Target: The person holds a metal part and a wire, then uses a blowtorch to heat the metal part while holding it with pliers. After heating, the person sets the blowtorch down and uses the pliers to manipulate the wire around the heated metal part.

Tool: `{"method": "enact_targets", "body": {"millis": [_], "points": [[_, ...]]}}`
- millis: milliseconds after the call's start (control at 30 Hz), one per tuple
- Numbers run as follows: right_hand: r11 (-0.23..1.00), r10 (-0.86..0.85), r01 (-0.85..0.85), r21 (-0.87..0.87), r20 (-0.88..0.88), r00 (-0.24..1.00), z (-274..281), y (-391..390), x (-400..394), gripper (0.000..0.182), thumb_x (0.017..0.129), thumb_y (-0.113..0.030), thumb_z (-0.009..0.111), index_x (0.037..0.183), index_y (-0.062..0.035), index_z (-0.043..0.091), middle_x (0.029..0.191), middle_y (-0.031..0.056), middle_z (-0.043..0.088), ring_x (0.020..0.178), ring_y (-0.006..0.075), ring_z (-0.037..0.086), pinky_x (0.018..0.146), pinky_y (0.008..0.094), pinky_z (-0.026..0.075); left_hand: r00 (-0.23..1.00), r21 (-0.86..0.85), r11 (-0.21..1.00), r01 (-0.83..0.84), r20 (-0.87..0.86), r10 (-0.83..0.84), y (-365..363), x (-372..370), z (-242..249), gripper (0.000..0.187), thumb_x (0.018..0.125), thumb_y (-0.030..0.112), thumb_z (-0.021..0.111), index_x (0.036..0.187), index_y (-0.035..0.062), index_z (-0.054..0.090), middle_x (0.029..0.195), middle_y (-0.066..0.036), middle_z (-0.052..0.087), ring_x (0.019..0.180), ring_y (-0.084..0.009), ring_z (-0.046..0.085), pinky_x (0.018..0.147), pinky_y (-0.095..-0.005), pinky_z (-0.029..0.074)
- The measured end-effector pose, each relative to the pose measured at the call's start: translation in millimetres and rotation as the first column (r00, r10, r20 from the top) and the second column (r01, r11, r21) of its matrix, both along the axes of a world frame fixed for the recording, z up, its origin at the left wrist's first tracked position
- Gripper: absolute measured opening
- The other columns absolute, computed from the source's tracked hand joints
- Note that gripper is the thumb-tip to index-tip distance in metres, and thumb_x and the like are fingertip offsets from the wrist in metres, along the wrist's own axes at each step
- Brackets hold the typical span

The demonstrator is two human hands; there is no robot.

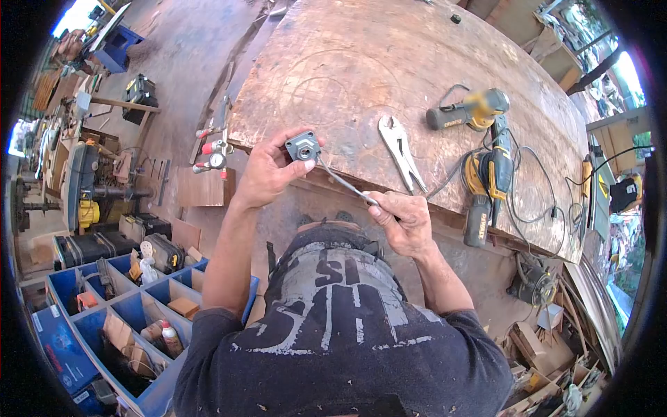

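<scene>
The left hand (267,170) grips a small gray metal block (303,146) at the near edge of the surface (361,62); it looks stiff and light. The right hand (406,222) is closed around a thin tool (344,184) that reaches into it.

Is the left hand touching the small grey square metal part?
Touching: the head view shows the left hand pinching the small grey square metal part between thumb and fingers.

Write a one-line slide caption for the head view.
Left hand holds a small grey block while the right hand works a thin tool into it, beside locking pliers.
</scene>
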State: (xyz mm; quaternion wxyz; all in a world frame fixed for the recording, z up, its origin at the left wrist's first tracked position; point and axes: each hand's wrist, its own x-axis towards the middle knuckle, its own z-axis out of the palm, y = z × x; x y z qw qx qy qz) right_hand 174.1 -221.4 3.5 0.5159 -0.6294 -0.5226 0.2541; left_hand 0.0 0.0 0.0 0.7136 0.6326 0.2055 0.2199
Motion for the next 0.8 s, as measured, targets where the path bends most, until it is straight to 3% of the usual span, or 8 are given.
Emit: {"method": "enact_targets", "body": {"millis": [200,267,400,500,567,600,667,800], "points": [[0.995,-0.025,0.023,0.097,0.027,0.999,1.5,-5.1,7.9,0.025,0.085,0.001,0.071,0.110,-0.0003,0.074,0.068,0.0134,0.062,0.056,0.0229,0.060,0.056,0.0335,0.048,0.991,-0.167,0.977,0.129,0.044,-0.124,7.2,2.2,-7.0,0.041,0.089,0.004,0.073,0.128,-0.0008,0.061,0.116,-0.011,0.072,0.094,-0.0120,0.065,0.079,-0.0270,0.054],[0.994,0.018,-0.036,0.107,0.164,0.986,3.2,-7.2,10.8,0.028,0.082,0.003,0.072,0.110,0.0000,0.073,0.068,0.0128,0.062,0.058,0.0245,0.061,0.056,0.0349,0.049,0.990,-0.192,0.972,0.138,-0.013,-0.143,5.7,4.3,-8.7,0.034,0.089,0.006,0.073,0.122,-0.0001,0.065,0.113,-0.010,0.073,0.095,-0.0123,0.065,0.079,-0.0269,0.054],[0.989,0.031,-0.077,0.128,0.329,0.944,-17.3,-2.2,2.7,0.031,0.080,0.001,0.073,0.110,-0.0012,0.072,0.070,0.0094,0.059,0.064,0.0265,0.059,0.059,0.0383,0.049,0.990,-0.078,0.990,0.117,-0.075,-0.123,-7.5,11.6,4.5,0.029,0.090,0.002,0.071,0.119,-0.0004,0.067,0.116,-0.011,0.072,0.098,-0.0139,0.066,0.083,-0.0287,0.055],[0.983,0.007,-0.068,0.171,0.336,0.942,-34.9,7.7,-3.6,0.031,0.083,0.001,0.072,0.113,-0.0026,0.072,0.071,0.0065,0.060,0.067,0.0242,0.057,0.064,0.0379,0.048,0.979,-0.007,0.988,0.156,0.133,-0.154,-15.8,20.2,12.5,0.028,0.088,-0.008,0.066,0.114,0.0015,0.069,0.118,-0.011,0.071,0.103,-0.0155,0.067,0.087,-0.0302,0.055],[0.989,-0.020,-0.035,0.145,0.365,0.931,-41.0,11.6,9.6,0.029,0.081,0.000,0.073,0.110,-0.0037,0.073,0.075,0.0066,0.063,0.071,0.0247,0.058,0.068,0.0389,0.048,0.968,0.291,0.940,0.178,0.123,-0.221,-16.4,21.5,15.8,0.033,0.083,-0.016,0.060,0.106,0.0034,0.071,0.117,-0.011,0.070,0.106,-0.0191,0.068,0.089,-0.0312,0.055],[0.992,-0.055,-0.009,0.128,0.490,0.870,-39.5,13.2,23.1,0.029,0.080,-0.001,0.073,0.109,-0.0049,0.074,0.076,0.0068,0.064,0.073,0.0241,0.057,0.067,0.0386,0.047,0.966,0.288,0.939,0.189,0.115,-0.230,-16.7,21.6,19.9,0.033,0.083,-0.016,0.060,0.106,0.0034,0.071,0.117,-0.011,0.070,0.106,-0.0191,0.068,0.089,-0.0312,0.055],[0.994,-0.102,0.044,0.100,0.704,0.703,-16.2,16.8,49.3,0.031,0.076,-0.003,0.073,0.106,-0.0072,0.075,0.077,0.0065,0.065,0.076,0.0231,0.056,0.067,0.0379,0.045,0.971,0.670,0.721,0.178,-0.003,-0.237,-16.2,22.4,25.6,0.032,0.079,-0.018,0.058,0.099,0.0038,0.072,0.114,-0.012,0.071,0.106,-0.0233,0.069,0.087,-0.0317,0.055],[0.996,-0.027,0.091,-0.017,0.887,0.462,25.2,26.4,83.0,0.025,0.074,-0.009,0.067,0.099,-0.0092,0.074,0.083,0.0054,0.067,0.083,0.0245,0.060,0.076,0.0393,0.045,0.967,0.795,0.578,0.187,-0.045,-0.250,-13.0,22.0,3.1,0.033,0.077,-0.018,0.057,0.100,0.0027,0.069,0.114,-0.014,0.071,0.105,-0.0286,0.069,0.091,-0.0354,0.054]]}}
